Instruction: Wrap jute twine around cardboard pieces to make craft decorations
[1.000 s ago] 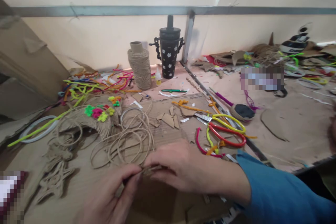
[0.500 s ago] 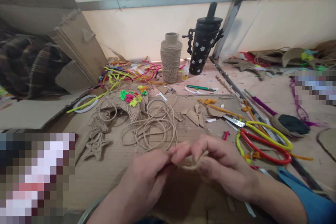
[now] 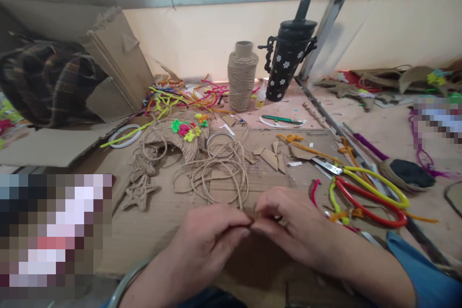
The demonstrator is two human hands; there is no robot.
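My left hand and my right hand meet fingertip to fingertip over the cardboard, both pinched closed. Jute twine runs from a loose tangle down to the fingers. A small bit of twine shows inside my right hand's curl; most of what is pinched is hidden. Left of the tangle lies a twine-covered crescent with fuzzy coloured flowers. Nearby is a twine star. On the right, scissors with yellow and red handles lie open near my right hand.
A twine spool, a small glue bottle and a black flowered tumbler stand at the back. A green cutter and cardboard scraps lie in front. A cardboard box holding plaid cloth is at left.
My fingertips have come together, and the twine loop seen between them is now mostly hidden. The view has shifted slightly left, so things sit further right.
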